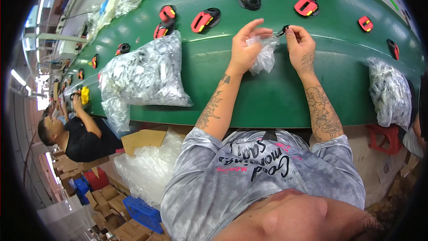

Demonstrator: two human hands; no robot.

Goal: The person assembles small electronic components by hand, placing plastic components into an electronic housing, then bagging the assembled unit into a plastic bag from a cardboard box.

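My left hand [246,47] holds a small clear plastic bag [264,53] by its mouth above the green conveyor belt [276,93]. My right hand [299,44] pinches a small black part [282,30] at the bag's opening, thumb and forefinger closed on it. Both hands hover over the near half of the belt, a little apart from each other.
Red-and-black devices [205,19] lie spaced along the belt's far side. A big clear bag of parts [147,73] sits at my left, another [388,91] at my right. A person in a black shirt [82,138] works further left. Cardboard boxes and a blue crate [142,212] stand below.
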